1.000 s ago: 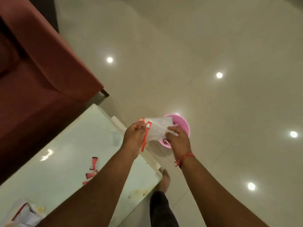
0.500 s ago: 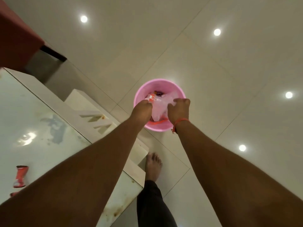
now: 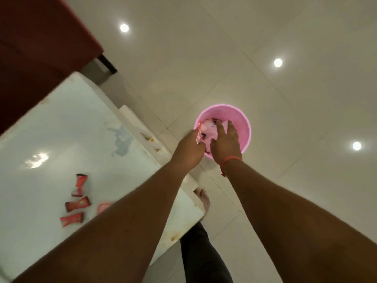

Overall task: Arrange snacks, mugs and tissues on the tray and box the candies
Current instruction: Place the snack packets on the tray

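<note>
A clear plastic bag (image 3: 208, 130) with red trim lay inside a pink bin (image 3: 241, 127) on the tiled floor (image 3: 265, 99), where both hands reached in. The left hand (image 3: 189, 149) pinched the bag's edge; the right hand (image 3: 224, 141) pressed on it with straight fingers. Red candy wrappers (image 3: 78, 199) lay on the white table (image 3: 61, 129) nearby.

— Where do your candies lie?
— Your red-wrapped candies (image 3: 76, 201) lie loose and flat on the white table (image 3: 51, 129), well apart from the pink bin (image 3: 242, 127).
— And the clear bag?
— Your clear bag (image 3: 209, 129), red-trimmed and crumpled, sits inside the pink bin.
</note>
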Motion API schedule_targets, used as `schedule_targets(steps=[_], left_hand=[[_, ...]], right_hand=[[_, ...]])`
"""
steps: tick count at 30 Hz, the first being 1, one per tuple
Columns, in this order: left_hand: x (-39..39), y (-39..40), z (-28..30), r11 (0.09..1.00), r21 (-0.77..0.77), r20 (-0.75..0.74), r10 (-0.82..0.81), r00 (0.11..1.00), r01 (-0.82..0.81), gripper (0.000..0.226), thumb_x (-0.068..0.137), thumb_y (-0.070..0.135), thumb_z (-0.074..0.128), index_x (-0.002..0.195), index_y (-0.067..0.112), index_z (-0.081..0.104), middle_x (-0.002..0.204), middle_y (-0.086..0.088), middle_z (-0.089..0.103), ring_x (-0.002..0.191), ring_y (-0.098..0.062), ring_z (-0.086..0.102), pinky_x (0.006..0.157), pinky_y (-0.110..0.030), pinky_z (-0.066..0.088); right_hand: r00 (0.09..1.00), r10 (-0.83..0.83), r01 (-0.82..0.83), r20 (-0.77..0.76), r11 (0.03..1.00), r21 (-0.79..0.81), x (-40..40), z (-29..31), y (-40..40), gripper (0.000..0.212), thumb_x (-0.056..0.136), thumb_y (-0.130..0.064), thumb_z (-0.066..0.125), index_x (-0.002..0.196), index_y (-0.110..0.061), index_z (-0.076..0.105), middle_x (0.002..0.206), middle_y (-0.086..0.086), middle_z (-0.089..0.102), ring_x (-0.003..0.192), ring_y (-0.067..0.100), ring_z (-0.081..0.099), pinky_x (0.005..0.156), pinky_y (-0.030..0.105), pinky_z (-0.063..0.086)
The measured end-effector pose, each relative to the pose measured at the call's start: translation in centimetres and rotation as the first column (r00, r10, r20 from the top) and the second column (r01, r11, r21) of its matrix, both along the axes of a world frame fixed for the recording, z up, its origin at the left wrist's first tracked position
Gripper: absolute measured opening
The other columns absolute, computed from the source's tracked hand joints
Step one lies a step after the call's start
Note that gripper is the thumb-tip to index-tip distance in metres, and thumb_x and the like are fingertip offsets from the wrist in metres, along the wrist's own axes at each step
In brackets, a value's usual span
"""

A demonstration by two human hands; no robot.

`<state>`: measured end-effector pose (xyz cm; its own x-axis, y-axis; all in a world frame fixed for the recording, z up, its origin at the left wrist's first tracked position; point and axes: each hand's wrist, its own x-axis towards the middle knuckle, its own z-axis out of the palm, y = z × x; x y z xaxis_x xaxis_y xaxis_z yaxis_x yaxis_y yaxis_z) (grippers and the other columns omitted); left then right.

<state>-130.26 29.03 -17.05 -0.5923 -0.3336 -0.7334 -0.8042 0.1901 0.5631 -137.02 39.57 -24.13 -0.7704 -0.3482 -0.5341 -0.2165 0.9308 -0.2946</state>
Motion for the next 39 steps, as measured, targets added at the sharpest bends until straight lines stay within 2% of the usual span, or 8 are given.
schedule_targets(steps=[5,8,12,18,26,31,34,39], left_hand=[[7.5,-6.1,6.5,0.993,-0.119,-0.056,-0.001,0.998,-0.006,0.057,0.102,0.03,0.043,0.155,0.019,0.024,0.162,-0.002,0.026,0.147,-0.021,0.03,0.117,-0.034,0.027],[13.3,-10.3,9.7,0.964,-0.26,-0.081,-0.084,0.993,0.061,0.06,0.103,0.035,0.04,0.156,0.017,0.019,0.164,-0.003,0.017,0.15,-0.02,0.02,0.12,-0.036,0.021],[24.3,-15.5,12.8,0.802,-0.578,-0.037,-0.211,0.977,0.151,0.062,0.103,0.041,0.035,0.156,0.014,0.015,0.165,-0.01,0.012,0.152,-0.025,0.009,0.122,-0.04,0.017],[44.7,-21.5,15.4,0.642,-0.745,0.18,-0.067,0.981,0.181,0.073,0.096,0.065,0.017,0.156,0.027,0.005,0.166,-0.007,-0.001,0.152,-0.033,-0.004,0.121,-0.057,0.003],[63.5,-21.3,13.3,0.736,-0.677,0.234,0.215,0.948,0.0,0.069,0.099,0.059,0.021,0.156,0.026,0.003,0.165,-0.013,0.002,0.152,-0.035,0.001,0.12,-0.058,0.009],[66.3,-19.5,10.6,0.827,-0.381,0.141,0.494,0.858,-0.413,0.061,0.103,0.045,0.03,0.155,0.019,0.015,0.16,-0.021,0.018,0.14,-0.04,0.034,0.109,-0.051,0.035],[66.1,-18.8,9.5,0.773,-0.202,0.074,0.624,0.778,-0.601,0.05,0.105,0.036,0.034,0.151,0.019,0.029,0.154,-0.016,0.035,0.131,-0.036,0.048,0.1,-0.042,0.043],[64.7,-17.9,8.4,0.637,0.009,0.001,0.771,0.637,-0.771,0.037,0.104,0.027,0.037,0.14,0.026,0.044,0.126,-0.009,0.063,0.11,-0.03,0.061,0.092,-0.04,0.052]], right_hand=[[0.989,0.127,-0.133,-0.072,0.988,-0.079,6.2,7.6,-6.6,0.059,0.099,-0.029,0.042,0.154,-0.022,0.022,0.162,0.013,0.018,0.149,0.034,0.018,0.117,0.054,0.027],[0.977,0.182,-0.196,-0.113,0.971,-0.137,11.9,12.3,-11.2,0.059,0.1,-0.031,0.044,0.154,-0.02,0.024,0.163,0.012,0.014,0.149,0.033,0.015,0.12,0.048,0.022],[0.95,0.286,-0.307,-0.128,0.929,-0.205,22.7,16.7,-16.8,0.06,0.101,-0.035,0.041,0.155,-0.021,0.021,0.164,0.011,0.011,0.151,0.031,0.011,0.121,0.045,0.02],[0.83,0.539,-0.555,-0.142,0.82,-0.137,40.8,19.8,-23.3,0.066,0.101,-0.051,0.035,0.157,-0.027,0.01,0.166,0.005,0.002,0.152,0.033,0.006,0.12,0.053,0.019],[0.619,0.779,-0.784,-0.095,0.62,-0.03,54.0,19.5,-25.1,0.071,0.099,-0.055,0.033,0.157,-0.025,0.007,0.166,0.006,-0.003,0.152,0.032,0.001,0.12,0.051,0.017],[0.652,0.75,-0.756,-0.107,0.653,-0.033,56.8,17.4,-24.6,0.066,0.099,-0.048,0.04,0.153,-0.015,0.023,0.155,0.014,0.031,0.141,0.035,0.031,0.11,0.048,0.036],[0.677,0.713,-0.722,-0.183,0.692,0.026,58.0,16.5,-24.3,0.051,0.097,-0.043,0.045,0.137,-0.011,0.044,0.126,0.014,0.053,0.111,0.034,0.05,0.088,0.046,0.047],[0.75,0.661,-0.659,-0.013,0.747,-0.087,58.6,14.9,-23.9,0.036,0.095,-0.026,0.054,0.125,-0.008,0.049,0.116,0.017,0.054,0.104,0.035,0.053,0.09,0.043,0.045]])
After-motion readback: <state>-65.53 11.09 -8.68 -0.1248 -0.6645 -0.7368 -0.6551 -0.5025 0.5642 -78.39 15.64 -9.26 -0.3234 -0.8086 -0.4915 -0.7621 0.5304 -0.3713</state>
